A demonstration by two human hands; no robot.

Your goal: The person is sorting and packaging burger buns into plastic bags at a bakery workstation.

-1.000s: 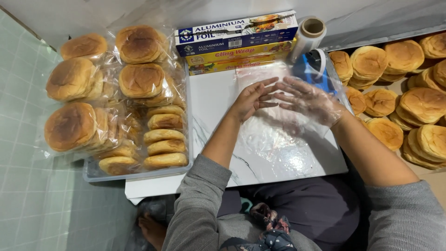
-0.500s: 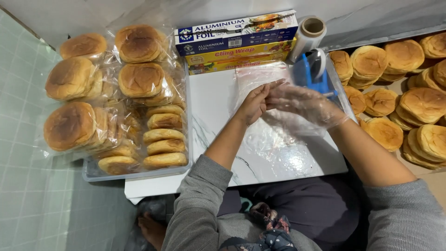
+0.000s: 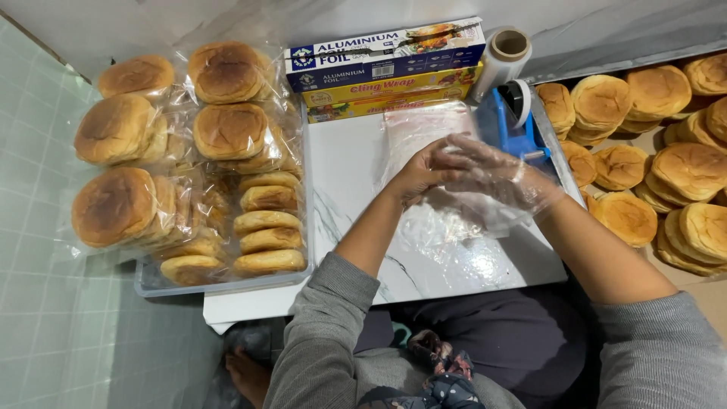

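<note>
Head cam, looking down on a low white marble-look board (image 3: 348, 163).

L hand (image 3: 424, 170): bare, fingers curled, tips pinching the edge of a clear plastic bag/glove (image 3: 492, 178) at mid-board. R hand (image 3: 503, 178): sits inside that clear plastic, fingers fairly straight and spread, palm down; plastic drapes loose over wrist. Can't tell if it's a glove or a bag. Both hands touching at the fingertips, over a stack of clear plastic sheets (image 3: 424, 125) lying flat on the board.

Far edge of board: blue foil box (image 3: 382, 53) on top of a yellow cling-wrap box (image 3: 390, 95), both lengthwise. Just right of them a roll of clear film (image 3: 503, 57), upright-ish, then a blue tape dispenser (image 3: 511, 121) near R hand.

Left: grey tray (image 3: 219, 286) w/ bagged buns (image 3: 227, 132), some flat, some stacked on edge toward near side. Right: unbagged buns (image 3: 681, 170) piled in stacks, beyond board edge.

Grey sleeves (image 3: 322, 341) on both arms. Pale green tile floor (image 3: 45, 318) at left.
</note>
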